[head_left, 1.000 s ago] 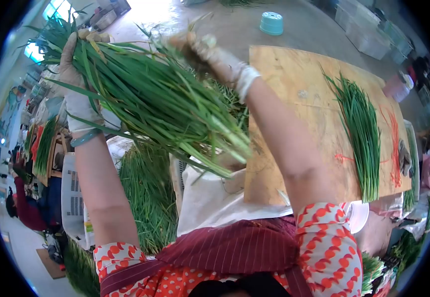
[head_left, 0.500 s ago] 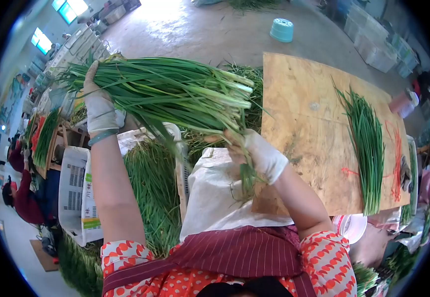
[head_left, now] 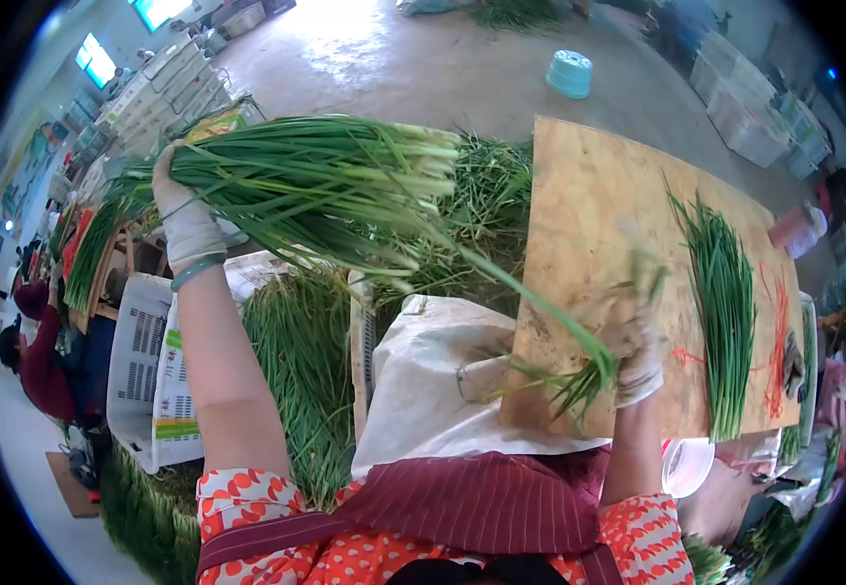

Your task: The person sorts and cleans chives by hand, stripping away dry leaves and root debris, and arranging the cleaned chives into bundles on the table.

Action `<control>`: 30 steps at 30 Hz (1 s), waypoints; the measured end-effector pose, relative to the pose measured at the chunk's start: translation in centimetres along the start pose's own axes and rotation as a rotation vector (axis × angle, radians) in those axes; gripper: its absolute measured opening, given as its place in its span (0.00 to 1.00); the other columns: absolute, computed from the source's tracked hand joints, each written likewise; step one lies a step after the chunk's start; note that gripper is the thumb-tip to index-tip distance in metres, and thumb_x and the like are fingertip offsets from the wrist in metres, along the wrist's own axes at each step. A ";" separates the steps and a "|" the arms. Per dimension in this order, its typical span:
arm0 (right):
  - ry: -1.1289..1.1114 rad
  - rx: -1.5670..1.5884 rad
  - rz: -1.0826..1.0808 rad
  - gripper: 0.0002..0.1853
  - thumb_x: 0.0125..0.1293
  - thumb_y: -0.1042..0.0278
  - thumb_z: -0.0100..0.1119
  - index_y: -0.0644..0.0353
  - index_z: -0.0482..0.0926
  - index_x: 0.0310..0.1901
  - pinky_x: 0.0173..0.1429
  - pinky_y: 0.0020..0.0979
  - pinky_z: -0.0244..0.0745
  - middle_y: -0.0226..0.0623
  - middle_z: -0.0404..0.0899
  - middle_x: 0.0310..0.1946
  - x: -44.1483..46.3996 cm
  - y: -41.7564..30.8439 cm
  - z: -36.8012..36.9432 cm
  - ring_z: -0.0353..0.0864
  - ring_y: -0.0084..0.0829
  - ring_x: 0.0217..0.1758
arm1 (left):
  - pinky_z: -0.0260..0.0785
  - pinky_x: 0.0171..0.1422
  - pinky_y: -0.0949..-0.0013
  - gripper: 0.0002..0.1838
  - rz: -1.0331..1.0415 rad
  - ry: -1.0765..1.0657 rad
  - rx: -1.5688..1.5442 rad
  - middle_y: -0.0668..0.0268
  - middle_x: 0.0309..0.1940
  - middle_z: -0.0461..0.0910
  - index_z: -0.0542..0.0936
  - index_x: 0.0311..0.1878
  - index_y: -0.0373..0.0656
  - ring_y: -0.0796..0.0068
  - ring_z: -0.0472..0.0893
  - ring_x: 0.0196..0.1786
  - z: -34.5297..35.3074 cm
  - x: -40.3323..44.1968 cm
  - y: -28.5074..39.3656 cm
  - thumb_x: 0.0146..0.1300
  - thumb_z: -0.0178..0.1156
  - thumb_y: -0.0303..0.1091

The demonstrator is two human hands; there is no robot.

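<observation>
A large bunch of garlic chives (head_left: 316, 185) lies across my gloved left hand (head_left: 181, 210), which grips it near the leafy end. Its pale stems point right. My gloved right hand (head_left: 633, 341), smeared by motion, is over the wooden board with a small tuft of loose chive leaves (head_left: 579, 390) in its grip. One long leaf stretches from the bunch to that tuft. On the board's right side lies a neat bundle of chives (head_left: 720, 307), apart from both hands.
The wooden board (head_left: 589, 214) is on my right, with red ties (head_left: 779, 341) at its edge. A white crate (head_left: 140, 361), heaped chives (head_left: 296, 380) and a white sack (head_left: 433, 380) are nearer me. A teal tub (head_left: 569, 74) is on the floor. A co-worker (head_left: 38, 361) is at far left.
My right hand has moved right and away from the bunch, over the board, pulling loose leaves with it. The left hand still holds the bunch, nearly in place.
</observation>
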State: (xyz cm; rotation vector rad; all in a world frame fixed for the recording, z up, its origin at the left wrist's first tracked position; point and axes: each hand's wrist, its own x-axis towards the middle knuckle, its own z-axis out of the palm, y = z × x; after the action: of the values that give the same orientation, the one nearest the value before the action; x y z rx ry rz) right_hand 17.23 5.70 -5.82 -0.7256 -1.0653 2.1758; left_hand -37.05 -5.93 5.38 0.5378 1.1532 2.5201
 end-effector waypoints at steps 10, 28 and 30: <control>-0.173 -0.171 -0.270 0.27 0.55 0.67 0.66 0.66 0.70 0.55 0.54 0.29 0.69 0.39 0.78 0.47 13.8 -0.2 16.2 0.76 0.29 0.48 | 0.75 0.48 0.61 0.16 0.019 0.080 -0.135 0.59 0.40 0.81 0.78 0.44 0.39 0.63 0.80 0.41 4.5 -5.3 1.3 0.61 0.54 0.41; -0.349 -0.754 -0.329 0.21 0.47 0.80 0.62 0.60 0.80 0.47 0.54 0.28 0.75 0.39 0.76 0.51 13.7 -2.9 14.2 0.78 0.32 0.45 | 0.68 0.61 0.55 0.23 -0.079 0.015 -0.266 0.57 0.55 0.75 0.70 0.61 0.40 0.60 0.75 0.56 -2.0 -8.8 -1.5 0.64 0.49 0.38; -0.536 -0.745 -0.465 0.24 0.51 0.75 0.64 0.60 0.75 0.53 0.52 0.27 0.75 0.37 0.76 0.51 12.5 -2.7 14.2 0.77 0.29 0.47 | 0.67 0.61 0.55 0.22 -0.087 -0.087 -0.255 0.58 0.54 0.75 0.72 0.59 0.41 0.61 0.75 0.55 -3.4 -7.8 -2.2 0.64 0.48 0.40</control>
State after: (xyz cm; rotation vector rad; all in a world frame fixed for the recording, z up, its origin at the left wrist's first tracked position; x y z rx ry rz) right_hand -0.18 9.00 1.33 -0.1259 -2.1302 1.5677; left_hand -31.52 -10.13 -0.01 0.5123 0.7916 2.4916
